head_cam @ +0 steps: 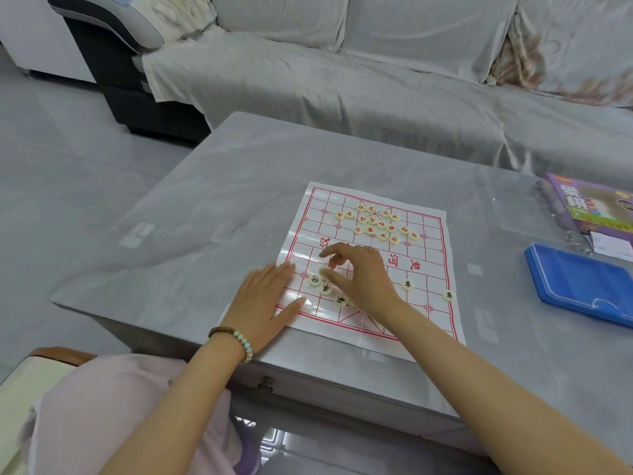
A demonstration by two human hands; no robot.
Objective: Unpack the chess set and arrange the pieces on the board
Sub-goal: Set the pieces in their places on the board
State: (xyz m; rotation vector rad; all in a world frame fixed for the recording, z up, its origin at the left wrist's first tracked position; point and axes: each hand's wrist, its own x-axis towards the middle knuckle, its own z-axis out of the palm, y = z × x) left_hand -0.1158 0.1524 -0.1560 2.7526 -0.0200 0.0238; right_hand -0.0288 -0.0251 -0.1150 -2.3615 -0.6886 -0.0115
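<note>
Left hand (265,301) flat on board (430,265); right hand (359,274) partly hides pieces (340,300).

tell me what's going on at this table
A person is setting up Chinese chess on a paper board. Their left hand rests flat on the board's left edge, while the right hand curls over black-lettered pieces on the near half; whether it holds one is unclear. The red-lettered pieces lie bunched on the far half. A blue tray and purple box sit to the right.
</note>
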